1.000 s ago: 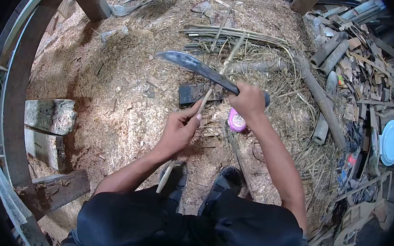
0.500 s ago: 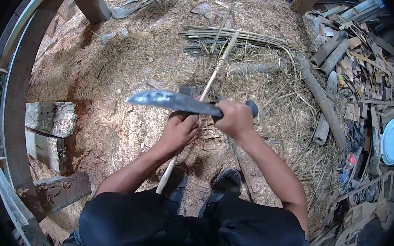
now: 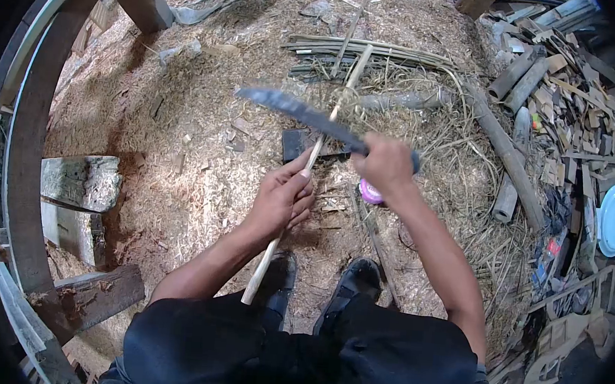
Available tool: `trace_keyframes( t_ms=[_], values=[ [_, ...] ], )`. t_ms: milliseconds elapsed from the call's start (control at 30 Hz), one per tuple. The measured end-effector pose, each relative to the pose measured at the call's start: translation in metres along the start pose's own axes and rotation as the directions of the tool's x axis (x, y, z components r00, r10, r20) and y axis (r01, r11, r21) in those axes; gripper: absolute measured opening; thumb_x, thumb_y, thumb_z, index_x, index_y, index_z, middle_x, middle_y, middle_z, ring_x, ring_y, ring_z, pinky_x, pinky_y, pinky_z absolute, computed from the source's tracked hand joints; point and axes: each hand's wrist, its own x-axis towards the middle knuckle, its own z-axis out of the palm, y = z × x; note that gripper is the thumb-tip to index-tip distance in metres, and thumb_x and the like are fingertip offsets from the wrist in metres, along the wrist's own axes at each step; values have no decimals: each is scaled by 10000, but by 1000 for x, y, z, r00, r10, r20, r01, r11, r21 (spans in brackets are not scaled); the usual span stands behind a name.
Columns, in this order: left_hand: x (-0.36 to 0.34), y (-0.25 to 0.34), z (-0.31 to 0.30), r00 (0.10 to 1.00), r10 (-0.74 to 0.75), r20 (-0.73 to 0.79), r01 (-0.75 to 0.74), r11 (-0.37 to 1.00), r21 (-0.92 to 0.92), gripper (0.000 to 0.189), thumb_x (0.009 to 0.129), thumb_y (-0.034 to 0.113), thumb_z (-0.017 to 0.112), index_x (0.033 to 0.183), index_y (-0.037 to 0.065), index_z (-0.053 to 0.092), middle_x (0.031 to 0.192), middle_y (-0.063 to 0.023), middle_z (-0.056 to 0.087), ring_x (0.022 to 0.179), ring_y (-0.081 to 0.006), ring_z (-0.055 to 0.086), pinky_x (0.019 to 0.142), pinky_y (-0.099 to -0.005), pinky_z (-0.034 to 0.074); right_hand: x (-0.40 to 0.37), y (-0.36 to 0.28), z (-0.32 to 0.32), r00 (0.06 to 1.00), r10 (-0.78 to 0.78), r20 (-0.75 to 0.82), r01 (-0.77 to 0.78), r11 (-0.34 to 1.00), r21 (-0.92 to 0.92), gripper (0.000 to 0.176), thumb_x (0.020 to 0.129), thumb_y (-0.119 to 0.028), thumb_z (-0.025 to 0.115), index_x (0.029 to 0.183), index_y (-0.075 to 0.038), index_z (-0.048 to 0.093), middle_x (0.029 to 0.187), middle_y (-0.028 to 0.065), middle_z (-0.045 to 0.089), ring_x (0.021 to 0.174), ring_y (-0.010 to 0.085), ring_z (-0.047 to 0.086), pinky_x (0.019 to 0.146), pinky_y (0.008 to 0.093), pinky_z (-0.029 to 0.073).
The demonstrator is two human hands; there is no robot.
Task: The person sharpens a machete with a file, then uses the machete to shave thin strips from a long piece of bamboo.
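Closed around a long pale bamboo stick [image 3: 260, 273], my left hand [image 3: 282, 203] grips it near its middle. The stick slants from by my knees up toward the strips beyond, with a ragged, fibrous stretch on its upper half. My right hand [image 3: 387, 168] is wrapped round the dark handle of a machete [image 3: 285, 105]. Its blade points up and left and crosses over the stick just beyond my left fingers. Below the blade lies a dark block [image 3: 295, 143], partly covered. A bright purple round object [image 3: 370, 192] shows under my right wrist.
Wood shavings [image 3: 205, 112] cover the ground. Beyond the stick lies a bundle of thin bamboo strips [image 3: 405, 54]. A long pole [image 3: 502, 153] and a heap of wood offcuts [image 3: 571, 104] are at right, near a light blue plate [image 3: 613, 222]. Timber beams [image 3: 33, 149] stand at left.
The machete and my right hand have shifted right, and the blade is more tilted. My left fingers now show along the stick. The purple object and more of the dark block have come into view.
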Motion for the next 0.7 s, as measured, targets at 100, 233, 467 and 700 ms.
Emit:
trace_keyframes(
  t_ms=[100,233,467,700],
  values=[
    [4,-7,-6,989,-110,-97,113,993,31,384,1025,132,409,1407,94,426,597,52,349,404,-46,296,352,-205,256,-10,-2,12,940,-305,-154,310,951,9,50,757,-139,650,766,-98,624,657,89,637,551,231,641,551,368,544],
    [2,-6,0,999,43,-12,-43,998,50,319,1010,125,420,1306,22,484,616,35,339,389,-43,275,335,-198,245,6,-7,-10,972,165,166,-171,985,26,21,762,-116,619,768,-99,630,662,96,645,549,232,647,526,370,536],
    [-2,-1,-9,993,-92,72,101,985,-143,495,1007,110,382,1493,115,291,640,34,326,391,-46,264,305,-190,249,-10,-4,21,949,-253,-189,275,956,102,112,766,-189,632,719,-88,622,631,122,619,587,308,641,585,438,531],
    [-2,5,-4,982,-191,0,183,942,-281,466,1010,119,352,1472,100,298,662,33,329,377,-42,260,271,-175,249,-13,-10,10,962,-237,-134,247,967,69,97,749,-186,651,741,-93,624,658,135,650,605,309,660,590,443,533]
  ],
)
